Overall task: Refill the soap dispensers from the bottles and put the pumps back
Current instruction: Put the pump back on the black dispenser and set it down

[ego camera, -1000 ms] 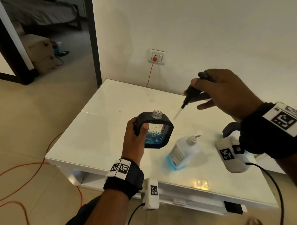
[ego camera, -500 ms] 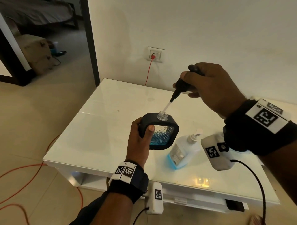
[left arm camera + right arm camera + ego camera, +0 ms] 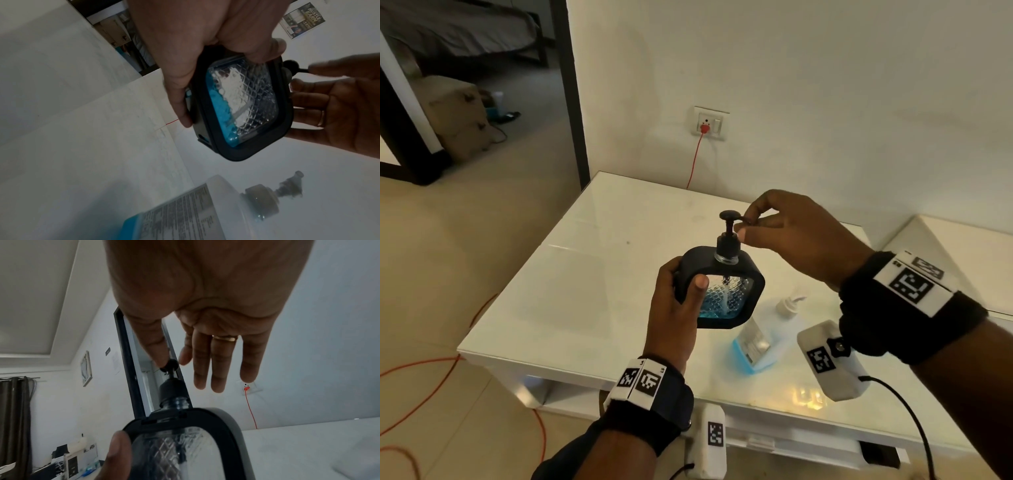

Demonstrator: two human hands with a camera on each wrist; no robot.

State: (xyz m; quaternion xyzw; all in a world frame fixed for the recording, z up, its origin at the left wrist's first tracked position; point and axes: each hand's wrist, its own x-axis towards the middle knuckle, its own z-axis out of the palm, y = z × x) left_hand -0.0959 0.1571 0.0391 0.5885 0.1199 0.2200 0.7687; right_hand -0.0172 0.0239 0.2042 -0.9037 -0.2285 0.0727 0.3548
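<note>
Right hand (image 3: pixel 801 236) pinches the spout of the black pump (image 3: pixel 729 236) between thumb and index; the other fingers are straight and spread. Left hand (image 3: pixel 674 308) grips the dispenser (image 3: pixel 726 294) by its black frame, thumb on the front edge, held upright in the air above the white table (image 3: pixel 571 294). Versus 0.5 s ago: the dip tube was just entering the neck; now the pump collar sits on the neck and the tube runs down into the blue soap. Whether the collar is threaded tight is unclear. Refill bottle (image 3: pixel 756 339) lies on its side on the table just right of the dispenser, position unchanged, white pump on it.
</note>
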